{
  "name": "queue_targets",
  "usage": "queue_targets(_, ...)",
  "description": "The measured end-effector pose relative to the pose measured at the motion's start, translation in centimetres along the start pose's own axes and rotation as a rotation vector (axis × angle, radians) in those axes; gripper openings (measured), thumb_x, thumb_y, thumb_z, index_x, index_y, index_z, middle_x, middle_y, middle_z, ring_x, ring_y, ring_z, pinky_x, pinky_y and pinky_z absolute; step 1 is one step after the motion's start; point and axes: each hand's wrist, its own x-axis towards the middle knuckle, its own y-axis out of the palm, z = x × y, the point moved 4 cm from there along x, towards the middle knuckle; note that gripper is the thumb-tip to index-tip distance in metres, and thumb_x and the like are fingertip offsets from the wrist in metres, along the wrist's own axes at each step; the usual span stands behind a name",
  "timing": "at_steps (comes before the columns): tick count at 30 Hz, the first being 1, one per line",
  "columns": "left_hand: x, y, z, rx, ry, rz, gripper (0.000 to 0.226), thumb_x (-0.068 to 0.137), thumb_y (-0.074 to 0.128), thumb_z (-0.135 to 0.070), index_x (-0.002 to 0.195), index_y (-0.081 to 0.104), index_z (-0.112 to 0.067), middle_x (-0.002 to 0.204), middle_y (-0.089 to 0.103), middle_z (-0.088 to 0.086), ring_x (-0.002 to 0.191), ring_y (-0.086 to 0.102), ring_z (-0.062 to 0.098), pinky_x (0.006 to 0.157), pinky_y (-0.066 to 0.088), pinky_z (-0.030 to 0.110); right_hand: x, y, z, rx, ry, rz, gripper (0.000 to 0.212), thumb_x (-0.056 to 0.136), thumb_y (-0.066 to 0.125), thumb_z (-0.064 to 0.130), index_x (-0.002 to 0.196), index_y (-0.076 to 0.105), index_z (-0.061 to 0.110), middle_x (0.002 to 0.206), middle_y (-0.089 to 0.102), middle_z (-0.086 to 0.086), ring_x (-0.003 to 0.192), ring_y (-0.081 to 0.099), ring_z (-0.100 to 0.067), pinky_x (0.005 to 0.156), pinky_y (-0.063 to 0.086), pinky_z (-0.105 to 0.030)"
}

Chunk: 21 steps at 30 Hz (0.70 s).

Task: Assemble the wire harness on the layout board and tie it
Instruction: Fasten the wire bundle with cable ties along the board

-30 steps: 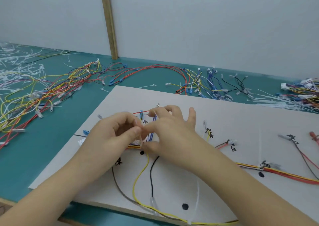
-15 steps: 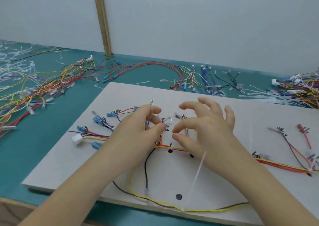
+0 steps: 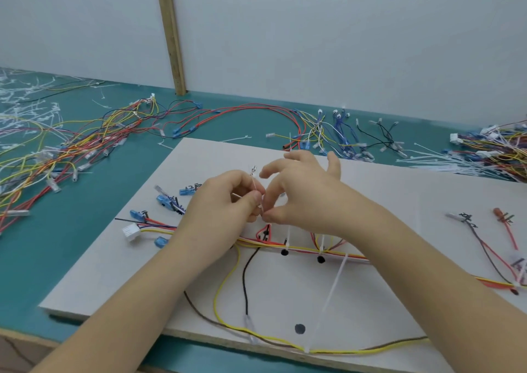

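White nylon is what I am working with: a thin white cable tie [image 3: 255, 191] sits pinched between my two hands above the pale grey layout board [image 3: 399, 190]. Compared with half a second ago, my hands have closed together; the right hand [image 3: 302, 193] was open and apart from the left then, and now its thumb and forefinger meet the left hand's fingertips on the tie. The left hand [image 3: 228, 201] is curled, thumb pressed to forefinger on the strip. The right hand pinches low, its other fingers fanned upward. I judge that I have taken up a fresh tie and am about to loop it round a branch of the harness, so the tying step is under way rather than finished.

The tie's long axis runs steeply, leaning away from me and slightly left, and its upper end points toward the small metal terminal [image 3: 253, 170] just above my left knuckles. Whether the tie already encircles a wire I cannot tell; my fingers hide it.

Below my hands the red, yellow and orange wire bundle [image 3: 299, 248] lies left to right across the board, already cinched at two black dots. A longer loose white cable tie [image 3: 333, 284] slants down from it toward me.
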Motion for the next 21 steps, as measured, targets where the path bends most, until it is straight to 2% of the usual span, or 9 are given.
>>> queue_targets(5, 0.1, 0.2, 0.2, -0.045, -0.007, 0.019, 0.023, 0.084, 0.056, 0.000, 0.070, 0.062, -0.016, 0.063, 0.065, 0.000, 0.058, 0.062, 0.004, 0.059, 0.053, 0.016, 0.0, 1.0, -0.5, 0.038, 0.020, -0.004, 0.004, 0.077, 0.068, 0.032, 0.074, 0.069, 0.032, 0.108, 0.042, 0.022, 0.126, 0.023, -0.013, 0.105, -0.004, -0.062)
queue_targets(10, -0.2, 0.3, 0.1, -0.054, 0.013, 0.052, 0.030, 0.085, 0.054, 0.006, 0.067, 0.060, -0.017, 0.067, 0.066, 0.004, 0.060, 0.061, 0.004, 0.061, 0.053, 0.014, 0.1, 1.5, -0.1, -0.041, 0.014, -0.035, 0.006, 0.077, 0.069, 0.029, 0.078, 0.069, 0.024, 0.115, 0.047, 0.016, 0.125, 0.023, -0.016, 0.104, -0.005, -0.065)
queue_targets(16, -0.3, 0.7, -0.3, -0.111, 0.002, 0.051, 0.029, 0.084, 0.052, 0.010, 0.067, 0.060, -0.011, 0.069, 0.066, 0.011, 0.056, 0.058, 0.004, 0.058, 0.051, 0.012, -0.1, 1.3, -0.2, -0.034, 0.045, -0.049, 0.007, 0.078, 0.068, 0.033, 0.079, 0.070, 0.026, 0.103, 0.042, 0.020, 0.126, 0.024, -0.015, 0.104, -0.004, -0.064)
queue_targets(21, -0.5, 0.8, -0.6, -0.138, 0.021, 0.059, 0.027, 0.083, 0.051, 0.013, 0.068, 0.059, -0.007, 0.064, 0.063, 0.002, 0.053, 0.058, 0.000, 0.054, 0.047, 0.009, 0.0, 1.4, -0.2, -0.066, 0.059, -0.069, 0.012, 0.078, 0.066, 0.030, 0.086, 0.067, 0.022, 0.113, 0.050, 0.014, 0.126, 0.024, -0.016, 0.103, -0.005, -0.065)
